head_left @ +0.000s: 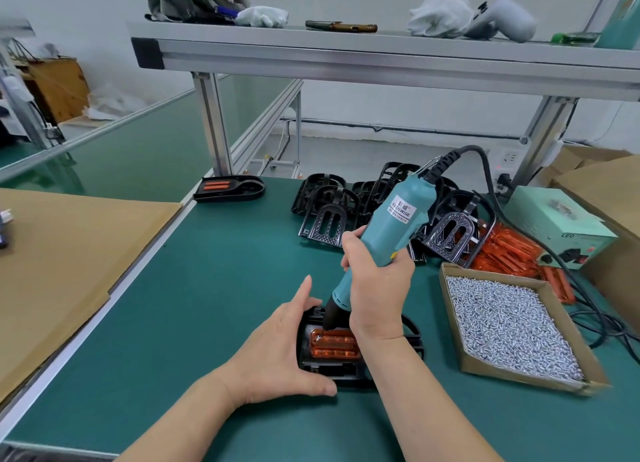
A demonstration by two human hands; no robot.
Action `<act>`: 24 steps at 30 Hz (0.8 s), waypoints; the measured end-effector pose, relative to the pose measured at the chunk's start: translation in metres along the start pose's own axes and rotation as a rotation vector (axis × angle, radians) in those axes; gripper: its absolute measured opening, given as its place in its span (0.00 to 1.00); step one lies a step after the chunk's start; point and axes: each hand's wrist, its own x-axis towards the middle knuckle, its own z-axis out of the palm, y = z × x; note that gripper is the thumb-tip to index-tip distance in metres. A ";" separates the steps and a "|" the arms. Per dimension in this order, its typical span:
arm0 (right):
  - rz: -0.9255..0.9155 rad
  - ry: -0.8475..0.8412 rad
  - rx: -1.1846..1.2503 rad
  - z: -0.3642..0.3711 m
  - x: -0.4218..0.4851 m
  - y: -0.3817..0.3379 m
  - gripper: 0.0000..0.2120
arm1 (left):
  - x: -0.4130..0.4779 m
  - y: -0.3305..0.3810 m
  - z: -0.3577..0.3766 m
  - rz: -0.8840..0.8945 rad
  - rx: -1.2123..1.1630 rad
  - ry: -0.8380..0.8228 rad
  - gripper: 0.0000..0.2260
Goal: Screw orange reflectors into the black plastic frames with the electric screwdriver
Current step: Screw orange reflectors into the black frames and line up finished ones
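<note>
A black plastic frame [410, 340] lies flat on the green mat near me, with an orange reflector [334, 347] seated in it. My right hand [377, 281] grips the teal electric screwdriver [391, 226], tilted, its black tip down on the reflector's far left corner. My left hand [284, 350] holds the frame's left side, thumb along the near edge and fingers at the far edge. A finished frame with orange reflector [228, 188] lies at the mat's far left.
A pile of empty black frames [349, 201] sits behind. Loose orange reflectors [505, 250] lie to the right, next to a green power box [557, 222]. A cardboard tray of silver screws [509, 326] stands at right. Cardboard sheet [69, 253] covers the left bench.
</note>
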 end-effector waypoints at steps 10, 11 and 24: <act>0.017 -0.032 -0.040 0.004 -0.002 0.007 0.10 | 0.002 -0.002 0.000 0.051 0.020 0.040 0.62; 0.017 -0.035 -0.044 0.005 -0.002 0.007 0.10 | 0.002 -0.002 0.000 0.053 0.017 0.041 0.62; 0.016 -0.097 -0.053 0.007 -0.004 0.008 0.06 | 0.002 -0.004 0.001 0.045 -0.010 0.056 0.62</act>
